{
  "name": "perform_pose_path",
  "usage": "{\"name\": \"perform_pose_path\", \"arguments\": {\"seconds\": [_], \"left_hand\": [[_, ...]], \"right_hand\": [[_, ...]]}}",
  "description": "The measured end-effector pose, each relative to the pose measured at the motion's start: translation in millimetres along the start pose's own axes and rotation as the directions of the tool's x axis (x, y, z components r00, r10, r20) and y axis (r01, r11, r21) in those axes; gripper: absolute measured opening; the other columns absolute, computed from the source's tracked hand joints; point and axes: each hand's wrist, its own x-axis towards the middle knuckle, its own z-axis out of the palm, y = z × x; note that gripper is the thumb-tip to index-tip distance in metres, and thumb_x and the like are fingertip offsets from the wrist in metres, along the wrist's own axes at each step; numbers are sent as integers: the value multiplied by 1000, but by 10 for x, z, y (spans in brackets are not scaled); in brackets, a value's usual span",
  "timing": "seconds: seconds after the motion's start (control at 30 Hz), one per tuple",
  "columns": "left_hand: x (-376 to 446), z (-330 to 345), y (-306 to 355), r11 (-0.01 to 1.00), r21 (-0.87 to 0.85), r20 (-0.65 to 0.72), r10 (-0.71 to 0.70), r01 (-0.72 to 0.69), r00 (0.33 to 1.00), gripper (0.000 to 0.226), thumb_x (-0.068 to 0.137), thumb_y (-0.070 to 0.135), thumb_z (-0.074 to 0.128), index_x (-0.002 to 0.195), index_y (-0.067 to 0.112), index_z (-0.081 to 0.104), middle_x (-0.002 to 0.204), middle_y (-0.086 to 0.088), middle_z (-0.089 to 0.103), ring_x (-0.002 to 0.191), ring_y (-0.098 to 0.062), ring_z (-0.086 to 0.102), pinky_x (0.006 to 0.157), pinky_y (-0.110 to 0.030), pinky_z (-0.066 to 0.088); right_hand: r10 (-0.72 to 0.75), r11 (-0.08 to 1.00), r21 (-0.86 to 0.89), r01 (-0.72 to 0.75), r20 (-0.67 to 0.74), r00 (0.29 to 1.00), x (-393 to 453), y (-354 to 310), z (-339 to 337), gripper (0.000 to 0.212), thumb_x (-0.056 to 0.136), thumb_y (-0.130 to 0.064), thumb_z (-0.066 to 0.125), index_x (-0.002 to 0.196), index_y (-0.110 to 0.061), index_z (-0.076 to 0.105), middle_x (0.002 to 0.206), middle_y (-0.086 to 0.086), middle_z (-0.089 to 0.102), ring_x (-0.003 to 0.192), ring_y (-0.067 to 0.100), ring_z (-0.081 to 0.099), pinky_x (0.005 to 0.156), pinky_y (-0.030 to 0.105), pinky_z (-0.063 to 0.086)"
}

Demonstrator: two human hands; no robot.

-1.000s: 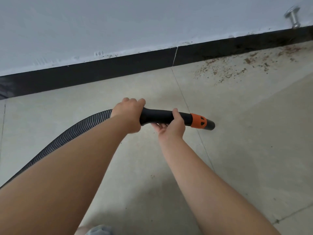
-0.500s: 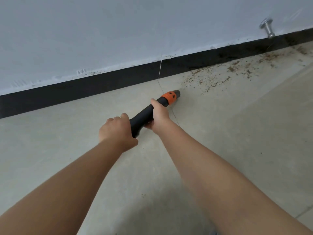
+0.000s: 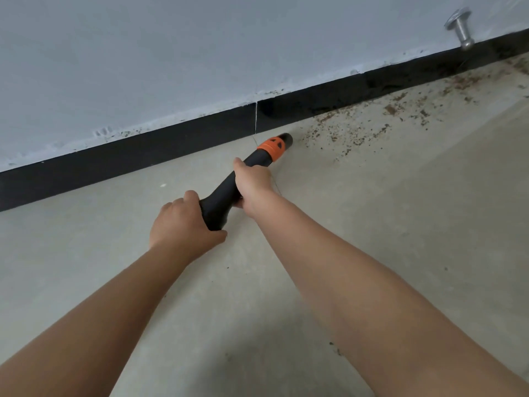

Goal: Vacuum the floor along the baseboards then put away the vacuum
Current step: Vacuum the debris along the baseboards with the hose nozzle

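Observation:
The black vacuum nozzle with an orange collar points up and right, its open tip close to the black baseboard. My left hand grips the thick rear end of the nozzle. My right hand grips it further forward, just behind the orange collar. Brown crumbs and dirt lie scattered on the beige floor right of the tip, along the baseboard. The hose is hidden behind my arms.
A grey-white wall rises above the baseboard. A metal door stop sticks out of the wall at the upper right. Pale floor tiles spread out to the right and toward me.
The nozzle has swung from pointing right to pointing at the baseboard, and its tip has moved closer to the dirt. Both hands kept their grip. The hose has dropped out of sight.

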Motion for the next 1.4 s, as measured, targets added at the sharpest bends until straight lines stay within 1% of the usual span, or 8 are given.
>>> {"name": "perform_pose_path", "arguments": {"seconds": [0.13, 0.33, 0.47, 0.67, 0.83, 0.93, 1.17, 1.4], "left_hand": [[4, -79, -114, 991, -128, 57, -35, 42, 998, 47, 68, 32, 75, 95, 15, 41, 86, 0, 51, 77, -19, 49, 54, -27, 33], [40, -35, 142, 994, -68, -5, -83, 82, 997, 44, 71, 27, 70, 97, 12, 37, 95, -4, 48, 81, -22, 47, 63, -30, 37], [133, 26, 376, 997, -67, 2, -36, 36, 999, 44, 71, 30, 69, 98, 13, 38, 94, -2, 46, 81, -21, 47, 63, -29, 38], [316, 125, 596, 990, -121, 108, 80, -67, 991, 47, 70, 33, 71, 99, 16, 39, 95, 0, 46, 81, -19, 51, 65, -28, 42], [391, 208, 517, 962, -270, 257, 119, -47, 959, 46, 70, 29, 73, 97, 16, 38, 84, 1, 51, 75, -15, 53, 59, -24, 42], [449, 186, 398, 952, -302, 222, 114, -43, 968, 44, 70, 29, 72, 96, 15, 40, 78, 3, 51, 72, -15, 54, 55, -23, 42], [497, 149, 325, 945, -328, 63, 45, -22, 997, 39, 72, 30, 69, 97, 17, 42, 85, 1, 55, 74, -18, 55, 57, -26, 41], [498, 241, 452, 969, -247, 93, 35, -11, 995, 42, 74, 29, 68, 97, 17, 35, 92, -1, 53, 76, -17, 52, 54, -24, 35]], "right_hand": [[13, 999, 51, -13, 2, 1000, 28, -26, 81, 58, 93, -28, 55, 140, -8, 27, 131, 14, 47, 115, 34, 49, 93, 50, 48], [-15, 995, 96, 18, -26, 1000, 124, -110, -17, 57, 90, -25, 57, 138, -8, 30, 129, 15, 48, 113, 37, 51, 91, 53, 48], [-39, 995, 88, 44, -54, 998, 239, -270, -244, 55, 91, -27, 57, 137, -8, 33, 130, 14, 48, 114, 37, 50, 86, 51, 50], [-14, 992, 122, 22, -67, 998, 369, -346, -605, 57, 92, -26, 57, 139, -9, 31, 134, 14, 45, 118, 37, 49, 85, 51, 50], [-12, 997, 73, 17, -70, 997, 394, -281, -562, 57, 90, -28, 59, 137, -10, 32, 134, 13, 46, 117, 35, 50, 88, 51, 50], [-28, 998, 53, 32, -73, 997, 420, -291, -402, 59, 89, -31, 60, 137, -10, 32, 134, 14, 46, 118, 36, 50, 89, 52, 50], [-62, 996, 67, 66, -52, 997, 500, -361, -275, 58, 91, -28, 58, 138, -7, 31, 134, 14, 46, 117, 34, 50, 86, 49, 52], [-78, 995, 62, 81, -52, 996, 509, -322, -400, 59, 92, -28, 56, 139, -8, 28, 135, 13, 44, 118, 32, 49, 83, 44, 52]]}}
